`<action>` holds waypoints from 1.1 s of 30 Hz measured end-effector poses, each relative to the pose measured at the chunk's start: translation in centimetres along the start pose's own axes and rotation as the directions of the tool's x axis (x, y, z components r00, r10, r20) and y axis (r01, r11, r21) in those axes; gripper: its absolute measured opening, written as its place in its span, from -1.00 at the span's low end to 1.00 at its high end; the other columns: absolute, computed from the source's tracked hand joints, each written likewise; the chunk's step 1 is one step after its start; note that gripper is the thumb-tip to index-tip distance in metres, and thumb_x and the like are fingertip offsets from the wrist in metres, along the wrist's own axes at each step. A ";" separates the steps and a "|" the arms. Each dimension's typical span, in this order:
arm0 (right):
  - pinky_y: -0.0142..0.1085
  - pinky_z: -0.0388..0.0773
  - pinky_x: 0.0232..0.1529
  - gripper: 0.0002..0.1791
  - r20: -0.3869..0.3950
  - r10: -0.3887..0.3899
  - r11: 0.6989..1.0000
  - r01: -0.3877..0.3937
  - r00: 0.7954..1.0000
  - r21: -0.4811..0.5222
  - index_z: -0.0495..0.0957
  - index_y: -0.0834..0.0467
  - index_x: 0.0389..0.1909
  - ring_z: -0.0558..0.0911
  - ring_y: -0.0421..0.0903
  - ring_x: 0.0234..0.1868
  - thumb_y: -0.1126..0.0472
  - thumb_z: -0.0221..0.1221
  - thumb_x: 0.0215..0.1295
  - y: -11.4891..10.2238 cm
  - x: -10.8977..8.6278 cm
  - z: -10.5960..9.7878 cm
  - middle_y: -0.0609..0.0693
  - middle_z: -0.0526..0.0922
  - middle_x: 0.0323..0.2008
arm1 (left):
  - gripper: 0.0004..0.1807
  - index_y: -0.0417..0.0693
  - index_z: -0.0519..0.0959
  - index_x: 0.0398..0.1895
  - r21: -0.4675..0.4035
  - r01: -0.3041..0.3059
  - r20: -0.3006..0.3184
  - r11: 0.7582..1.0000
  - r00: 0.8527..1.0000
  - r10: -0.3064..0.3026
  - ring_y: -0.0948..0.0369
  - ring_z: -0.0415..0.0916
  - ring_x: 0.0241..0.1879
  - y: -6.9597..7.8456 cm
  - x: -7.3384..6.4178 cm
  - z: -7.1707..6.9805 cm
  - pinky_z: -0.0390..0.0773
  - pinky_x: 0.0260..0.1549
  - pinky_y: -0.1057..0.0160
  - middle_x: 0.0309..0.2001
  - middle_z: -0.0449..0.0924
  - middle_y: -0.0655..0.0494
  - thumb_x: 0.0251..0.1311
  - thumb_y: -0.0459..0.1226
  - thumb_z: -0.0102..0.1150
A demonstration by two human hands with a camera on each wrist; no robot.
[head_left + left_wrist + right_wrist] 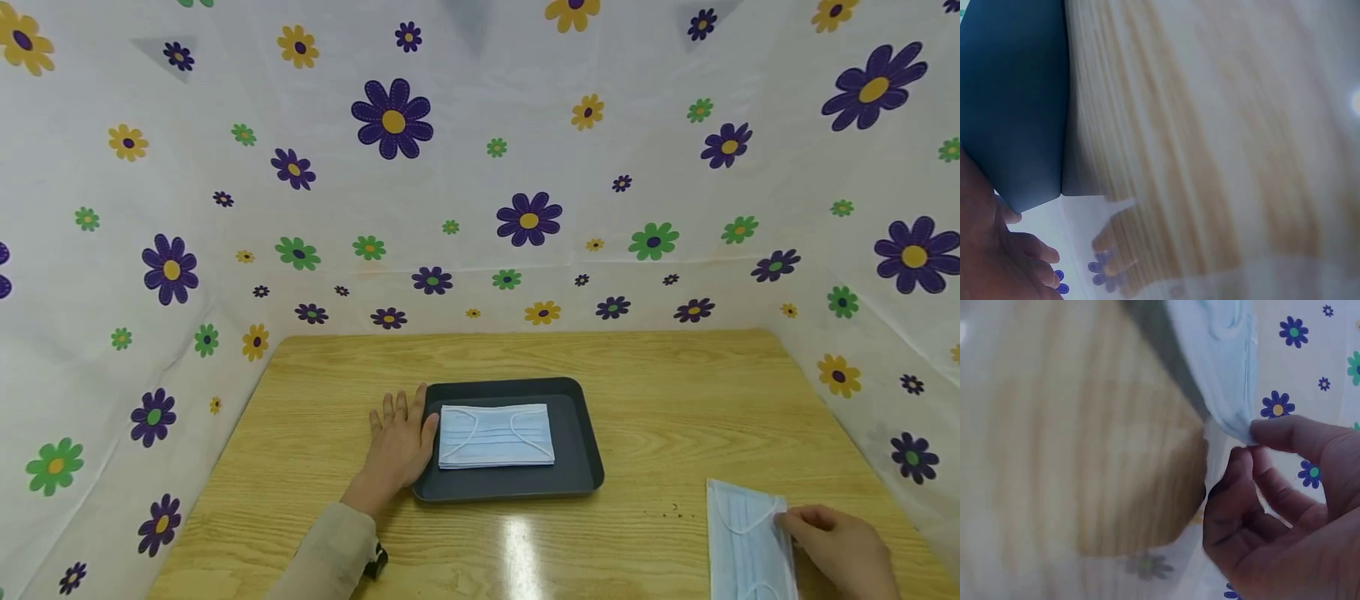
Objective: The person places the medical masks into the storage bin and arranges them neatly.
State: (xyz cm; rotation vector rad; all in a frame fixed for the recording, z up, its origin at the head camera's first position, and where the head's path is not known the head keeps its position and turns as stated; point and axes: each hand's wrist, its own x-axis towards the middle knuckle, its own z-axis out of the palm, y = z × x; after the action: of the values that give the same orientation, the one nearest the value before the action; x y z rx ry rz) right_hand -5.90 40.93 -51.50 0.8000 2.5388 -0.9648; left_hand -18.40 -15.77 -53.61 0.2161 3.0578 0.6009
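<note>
A dark grey tray (pixel 577 442) lies on the wooden table, with light blue pleated face masks (pixel 495 437) stacked flat inside it, ear loops on top. My left hand (pixel 401 442) rests against the tray's left wall, fingers straight and spread; its wall (pixel 1016 106) also fills the upper left of the left wrist view. At the front right, my right hand (pixel 843 542) pinches the edge of another face mask (pixel 750 533) between thumb and fingertips. The right wrist view shows that pinch at the corner of the mask (pixel 1222 369), its body slanting up from the fingers.
Wood-grain table (pixel 660 400) surrounds the tray. A few small dark specks (pixel 678 512) lie on it left of the right hand. White cloth with printed flowers (pixel 465 183) closes off the back and both sides. A dark band (pixel 377 560) shows at the left wrist.
</note>
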 end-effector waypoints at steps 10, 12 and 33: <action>-0.30 0.71 -0.30 -0.23 0.015 -0.099 0.966 0.093 0.995 0.242 0.47 0.51 0.27 0.66 -0.28 -0.32 -0.18 0.17 0.53 -3.8 0.7 0.5 0.27 0.73 -0.01 | -0.28 0.05 -0.09 0.75 -0.002 0.007 0.014 1.000 1.000 -0.007 -0.42 -0.23 0.65 0.0 0.0 0.1 -0.18 0.50 -0.55 0.63 -0.03 -0.47 0.70 0.12 -0.40; -0.31 0.71 -0.30 -0.25 0.004 -0.126 0.960 0.121 0.992 0.253 0.45 0.52 0.28 0.66 -0.29 -0.33 -0.15 0.15 0.56 -4.6 0.8 0.7 0.20 0.74 -0.05 | -0.28 0.05 -0.09 0.75 0.000 0.008 0.014 1.000 1.000 -0.008 -0.43 -0.22 0.65 0.0 0.0 0.1 -0.17 0.50 -0.55 0.63 -0.03 -0.48 0.70 0.12 -0.40; -0.44 0.70 -0.11 -0.28 0.082 -0.363 0.872 0.308 0.928 0.382 0.28 0.60 0.41 0.67 -0.46 -0.21 0.29 0.34 0.42 -7.4 1.2 2.4 0.02 0.76 -0.03 | -0.27 0.08 -0.09 0.76 -0.005 0.020 0.024 1.000 1.000 -0.020 -0.41 -0.23 0.65 -0.1 0.1 0.0 -0.18 0.51 -0.53 0.64 -0.04 -0.46 0.69 0.14 -0.41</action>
State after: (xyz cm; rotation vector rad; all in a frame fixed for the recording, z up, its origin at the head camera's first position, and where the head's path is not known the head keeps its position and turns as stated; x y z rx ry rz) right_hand -11.10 35.21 -50.05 0.3482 2.4426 -1.5788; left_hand -18.52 -15.85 -53.69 0.1908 3.0311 0.6015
